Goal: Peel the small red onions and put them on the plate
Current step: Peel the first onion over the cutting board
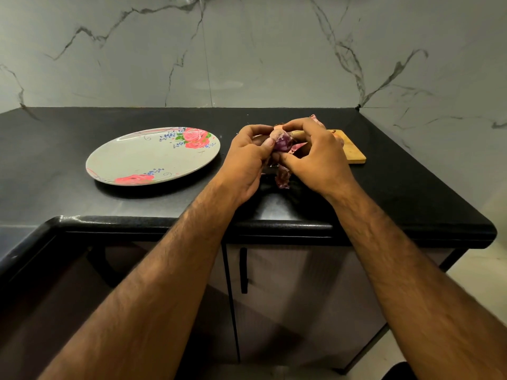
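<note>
A small red onion (283, 142) is held above the black counter between both hands. My left hand (248, 163) grips it from the left with thumb and fingers curled round it. My right hand (315, 157) pinches a strip of its skin from the right. Its purple flesh shows between my fingers, and a loose piece of peel (283, 176) hangs or lies just below. The floral plate (131, 157) sits to the left of my hands with nothing on it.
A wooden cutting board (354, 152) lies behind my right hand, mostly hidden, with bits of onion skin (315, 117) at its far side. The counter's front edge (274, 223) runs below my wrists. A marble wall stands behind and to the right.
</note>
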